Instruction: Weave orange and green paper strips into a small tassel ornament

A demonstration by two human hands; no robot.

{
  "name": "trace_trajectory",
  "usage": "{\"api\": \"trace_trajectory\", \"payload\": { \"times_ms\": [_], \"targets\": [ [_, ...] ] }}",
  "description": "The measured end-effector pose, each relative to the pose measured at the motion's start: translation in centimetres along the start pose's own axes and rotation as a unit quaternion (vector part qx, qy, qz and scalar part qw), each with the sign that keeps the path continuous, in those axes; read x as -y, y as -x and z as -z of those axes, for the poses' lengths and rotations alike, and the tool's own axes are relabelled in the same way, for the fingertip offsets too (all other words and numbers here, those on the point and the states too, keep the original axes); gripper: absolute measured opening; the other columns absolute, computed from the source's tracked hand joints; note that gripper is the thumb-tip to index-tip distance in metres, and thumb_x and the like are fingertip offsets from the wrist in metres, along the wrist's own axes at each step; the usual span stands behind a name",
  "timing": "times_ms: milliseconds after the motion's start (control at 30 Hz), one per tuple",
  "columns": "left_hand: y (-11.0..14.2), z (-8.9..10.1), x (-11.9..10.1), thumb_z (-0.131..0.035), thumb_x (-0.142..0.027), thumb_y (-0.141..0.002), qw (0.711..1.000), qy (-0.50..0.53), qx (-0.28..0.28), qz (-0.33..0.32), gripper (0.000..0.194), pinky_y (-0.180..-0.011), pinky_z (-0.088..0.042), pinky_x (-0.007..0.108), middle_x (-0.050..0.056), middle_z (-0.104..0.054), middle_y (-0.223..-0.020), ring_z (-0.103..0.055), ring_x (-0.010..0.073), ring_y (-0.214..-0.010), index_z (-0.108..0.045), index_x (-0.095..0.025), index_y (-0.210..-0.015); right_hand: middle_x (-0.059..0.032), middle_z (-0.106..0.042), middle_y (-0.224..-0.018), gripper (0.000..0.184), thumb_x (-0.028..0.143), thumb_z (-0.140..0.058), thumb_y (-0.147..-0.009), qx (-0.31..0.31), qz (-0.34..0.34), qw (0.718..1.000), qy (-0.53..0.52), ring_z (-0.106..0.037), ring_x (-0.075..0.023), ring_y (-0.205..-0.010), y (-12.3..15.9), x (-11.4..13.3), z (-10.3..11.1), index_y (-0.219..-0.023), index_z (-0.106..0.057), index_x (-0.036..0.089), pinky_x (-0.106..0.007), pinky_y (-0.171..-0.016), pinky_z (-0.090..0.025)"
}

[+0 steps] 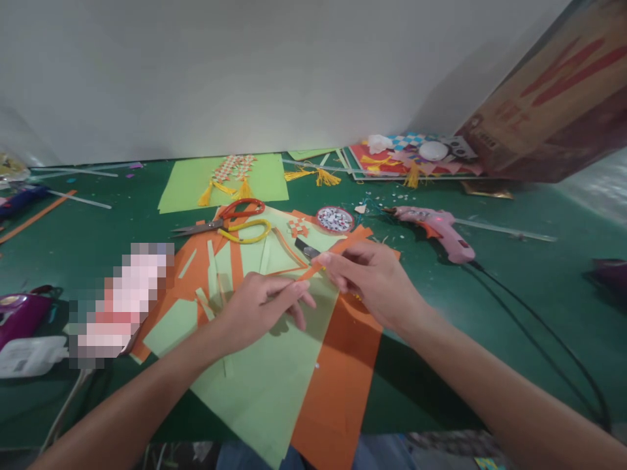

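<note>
My right hand is closed around a utility knife whose dark blade tip sticks out to the left, and an orange paper strip runs under its fingers. My left hand rests on a light green paper sheet, its fingers curled with the fingertips pinching the near end of the orange strip. Under the green sheet lies an orange paper sheet. Several cut green and orange strips lie to the left of my hands.
Orange-handled scissors and a yellow loop lie behind the papers. A pink glue gun with a black cable sits at the right. A woven paper piece with yellow tassels, a round beaded disc and a cardboard box stand farther back.
</note>
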State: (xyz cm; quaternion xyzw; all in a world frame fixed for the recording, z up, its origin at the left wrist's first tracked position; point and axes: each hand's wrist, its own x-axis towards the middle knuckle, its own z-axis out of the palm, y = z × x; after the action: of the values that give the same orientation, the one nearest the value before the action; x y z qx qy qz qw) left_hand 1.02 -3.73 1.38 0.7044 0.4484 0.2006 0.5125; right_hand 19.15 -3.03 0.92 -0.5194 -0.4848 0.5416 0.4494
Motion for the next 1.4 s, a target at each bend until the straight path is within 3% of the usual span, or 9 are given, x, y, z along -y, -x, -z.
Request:
{"api": "trace_trajectory", "payload": {
  "times_ms": [200,400,500,600,667,800,933,1133,1400],
  "targets": [
    [-0.2,0.3,0.1,-0.043,-0.042,-0.092,0.999,0.010,-0.040,-0.020,0.041,-0.046,-0.041,0.021,0.003,-0.071,-0.059,-0.062,0.0129,-0.052,-0.071,-0.016,-0.076,0.0050,-0.040,-0.041,0.047,0.047,-0.073,-0.065,0.012,0.008,1.000,-0.027,-0.033,-0.0051,-0.041,-0.1,-0.1,0.1,-0.044,-0.044,0.018,-0.023,-0.041,-0.022],
    [-1.3,2.3,0.8,-0.042,-0.046,-0.093,0.926,0.169,-0.323,-0.094,0.047,-0.056,-0.049,0.024,0.001,-0.060,-0.047,-0.058,0.0117,-0.046,-0.065,-0.017,-0.063,0.0055,-0.041,-0.042,0.042,0.044,-0.065,-0.072,0.020,0.001,0.996,0.088,-0.032,-0.0052,-0.039,-0.4,0.2,0.4,-0.049,-0.042,0.019,-0.022,-0.040,-0.023],
    [-1.8,3.1,1.4,-0.044,-0.043,-0.092,0.902,0.198,-0.375,-0.081,0.042,-0.052,-0.047,0.024,-0.001,-0.055,-0.046,-0.056,0.0111,-0.045,-0.063,-0.018,-0.064,0.0061,-0.037,-0.041,0.042,0.038,-0.063,-0.075,0.060,0.020,0.972,0.225,-0.030,-0.0059,-0.040,-0.3,-0.1,-0.2,-0.047,-0.038,0.020,-0.023,-0.040,-0.023],
    [-2.0,3.2,1.6,-0.052,-0.035,-0.088,0.913,0.150,-0.373,-0.063,0.029,-0.050,-0.044,0.023,-0.003,-0.056,-0.049,-0.056,0.0105,-0.046,-0.063,-0.018,-0.069,0.0049,-0.042,-0.045,0.028,0.027,-0.062,-0.077,0.053,0.063,0.933,0.350,-0.034,-0.0076,-0.043,-0.1,-0.7,-0.8,-0.053,-0.049,0.018,-0.023,-0.044,-0.027],
    [-1.9,3.1,1.6,-0.054,-0.031,-0.086,0.924,0.105,-0.363,-0.062,0.022,-0.049,-0.044,0.022,-0.003,-0.058,-0.051,-0.056,0.0102,-0.047,-0.063,-0.017,-0.071,0.0038,-0.051,-0.051,0.009,0.022,-0.061,-0.078,0.042,0.075,0.912,0.402,-0.042,-0.0100,-0.047,0.0,-1.0,-1.1,-0.083,-0.064,0.015,-0.024,-0.048,-0.032],
    [-1.9,3.1,1.3,-0.054,-0.028,-0.085,0.920,0.096,-0.372,-0.074,0.019,-0.049,-0.044,0.022,-0.003,-0.059,-0.053,-0.057,0.0098,-0.047,-0.063,-0.017,-0.071,0.0045,-0.058,-0.057,0.060,0.022,-0.056,-0.083,0.016,0.123,0.897,0.424,-0.049,-0.0130,-0.049,0.2,-1.4,-0.9,-0.140,-0.039,0.011,-0.024,-0.053,-0.039],
    [-2.0,3.4,1.4,-0.054,-0.028,-0.085,0.907,0.123,-0.395,-0.081,0.018,-0.049,-0.043,0.022,-0.003,-0.059,-0.053,-0.057,0.0098,-0.047,-0.062,-0.017,-0.072,0.0035,-0.061,-0.059,0.053,0.022,-0.051,-0.087,0.023,0.230,0.876,0.423,-0.051,-0.0124,-0.048,0.4,-2.0,-0.5,-0.138,-0.042,0.011,-0.024,-0.052,-0.042],
    [-2.0,3.0,1.7,-0.052,-0.022,-0.082,0.919,0.120,-0.368,-0.078,0.011,-0.050,-0.043,0.022,-0.003,-0.061,-0.056,-0.056,0.0097,-0.048,-0.062,-0.018,-0.078,-0.0078,-0.069,-0.081,0.022,0.022,-0.048,-0.092,0.093,0.479,0.771,0.410,-0.062,-0.0174,-0.076,0.9,-2.8,-1.3,-0.097,-0.067,0.012,-0.029,-0.069,-0.051],
    [-1.9,2.2,1.8,-0.050,-0.019,-0.080,0.942,0.108,-0.312,-0.062,0.011,-0.051,-0.042,0.022,-0.004,-0.061,-0.058,-0.057,0.0093,-0.050,-0.061,-0.019,-0.083,-0.0105,-0.065,-0.122,0.032,0.028,-0.041,-0.095,0.251,0.505,0.703,0.434,-0.056,-0.0218,-0.117,2.4,-3.6,-3.5,-0.113,-0.062,0.011,-0.039,-0.097,-0.047]
  ]
}}
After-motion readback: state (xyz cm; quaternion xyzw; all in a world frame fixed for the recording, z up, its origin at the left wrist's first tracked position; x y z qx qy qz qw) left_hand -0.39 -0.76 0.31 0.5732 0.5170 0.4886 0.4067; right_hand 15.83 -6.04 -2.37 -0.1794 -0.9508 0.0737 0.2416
